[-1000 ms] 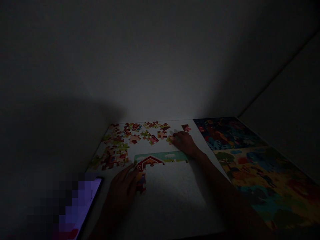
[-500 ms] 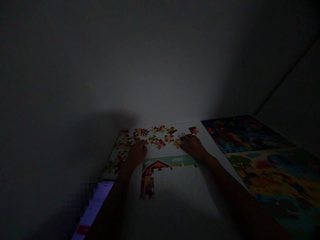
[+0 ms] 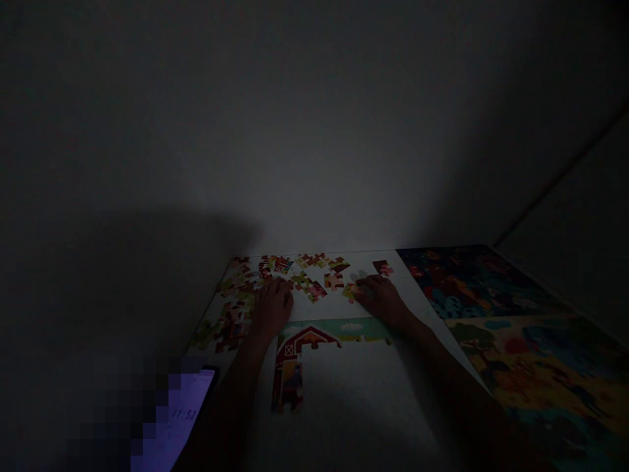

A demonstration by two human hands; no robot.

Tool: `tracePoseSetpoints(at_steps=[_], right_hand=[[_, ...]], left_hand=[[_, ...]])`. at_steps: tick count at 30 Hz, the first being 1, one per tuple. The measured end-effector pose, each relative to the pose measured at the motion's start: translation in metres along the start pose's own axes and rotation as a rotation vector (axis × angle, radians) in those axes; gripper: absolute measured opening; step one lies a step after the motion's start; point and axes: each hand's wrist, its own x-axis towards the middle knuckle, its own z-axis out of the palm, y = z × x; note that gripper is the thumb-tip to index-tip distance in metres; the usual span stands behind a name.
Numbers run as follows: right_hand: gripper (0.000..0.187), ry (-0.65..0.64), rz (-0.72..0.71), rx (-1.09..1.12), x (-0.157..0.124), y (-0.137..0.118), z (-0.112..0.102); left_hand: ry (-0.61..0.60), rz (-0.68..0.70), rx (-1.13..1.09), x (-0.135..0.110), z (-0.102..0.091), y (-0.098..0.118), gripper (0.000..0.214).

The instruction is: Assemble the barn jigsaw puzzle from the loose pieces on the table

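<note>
The light is dim. My left hand (image 3: 274, 308) lies over loose puzzle pieces (image 3: 236, 314) on the left of the white surface, its fingers stretched out and slightly bent. Whether a piece lies under its fingertips is hard to see. My right hand (image 3: 383, 298) has its fingers closed at the edge of a green and pink puzzle piece (image 3: 350, 292). Nearer to me lies a partly joined puzzle (image 3: 314, 335), showing a red barn, sky and a cloud along its top and left sides. A pink puzzle piece (image 3: 334, 282) rests between my hands.
A lit phone (image 3: 179, 416) lies at the lower left, beside my left forearm. On the right are a dark blue picture puzzle (image 3: 476, 278) and an animal picture puzzle (image 3: 535, 367). Another puzzle piece (image 3: 382, 267) lies beyond my right hand. A wall (image 3: 314, 164) rises behind.
The view has tilted slightly, so the table sits a little lower in it. My left hand's fingers have spread a little; my right hand stays at the same piece.
</note>
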Motion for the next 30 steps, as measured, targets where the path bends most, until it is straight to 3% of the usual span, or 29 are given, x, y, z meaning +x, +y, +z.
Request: tracePoseSetpoints(at_steps=[9, 14, 19, 24, 30], right_hand=[[0.031, -0.035, 0.021, 0.082, 0.007, 0.002, -0.005], [0.033, -0.051, 0.074, 0.159, 0.044, -0.001, -0.003], [0.036, -0.011, 0.014, 0.086, 0.074, -0.021, 0.020], [0.039, -0.047, -0.038, -0.032, 0.070, -0.028, 0.042], [0.043, -0.075, -0.017, -0.078, 0.065, -0.023, 0.042]], left_hand=[[-0.005, 0.074, -0.059, -0.002, 0.003, 0.003, 0.032], [0.024, 0.087, -0.112, -0.001, 0.003, 0.003, 0.032], [0.031, 0.098, -0.107, -0.002, 0.005, 0.002, 0.033], [0.000, 0.080, -0.083, -0.004, 0.004, 0.002, 0.033], [-0.017, 0.097, -0.062, -0.005, 0.001, 0.005, 0.033]])
